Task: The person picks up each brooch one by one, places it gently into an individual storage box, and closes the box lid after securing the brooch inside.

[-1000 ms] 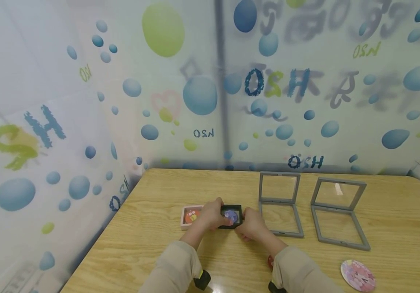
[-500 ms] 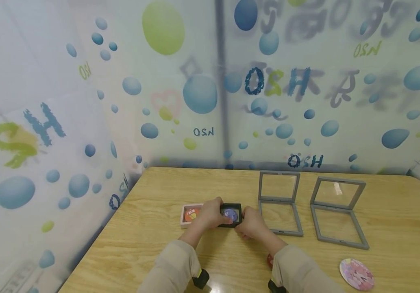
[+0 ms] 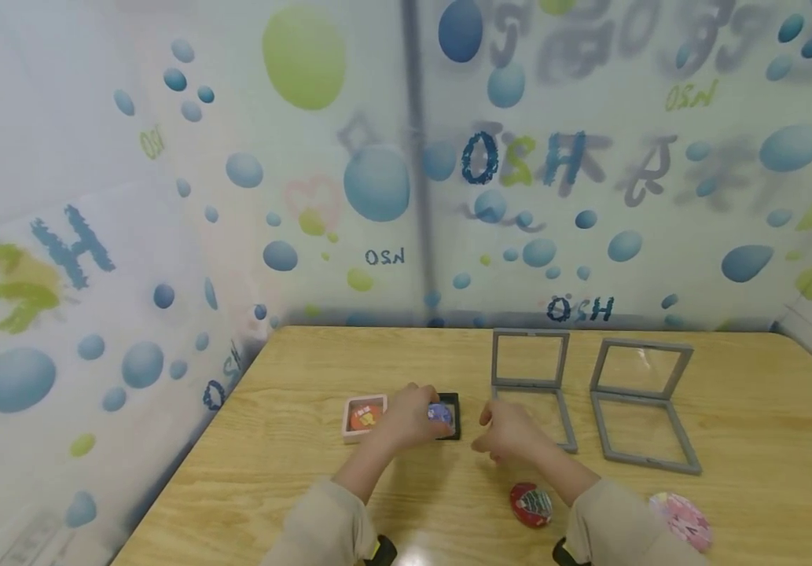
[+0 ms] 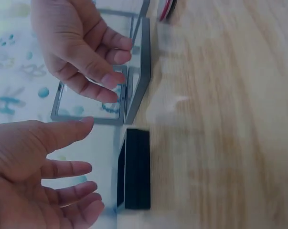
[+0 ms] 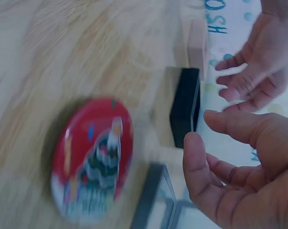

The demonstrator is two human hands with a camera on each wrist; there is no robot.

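Note:
A small black box frame (image 3: 454, 431) stands on the wooden table with a round blue-purple badge (image 3: 439, 415) inside. My left hand (image 3: 409, 418) hovers above its left part, fingers spread and holding nothing; the left wrist view shows a gap to the black box (image 4: 138, 169). To the box's right, my right hand (image 3: 512, 436) is raised with loosely bent fingers and nothing in them. Beside my left hand sits a pale pink box frame (image 3: 347, 431) containing an orange badge (image 3: 365, 418). A red badge with a Christmas tree (image 5: 93, 162) lies near my right forearm.
Two grey hinged frames with clear panes, one nearer (image 3: 567, 424) and one farther right (image 3: 685, 444), stand unfolded on the table (image 3: 292, 487). A pink badge (image 3: 681, 520) lies at the front right, partly behind my sleeve. A printed curtain (image 3: 321, 299) borders the table's back.
Both hands have let go of the black box frame. My right hand has moved off to the right, and my left hand has lifted. The red badge now shows fully.

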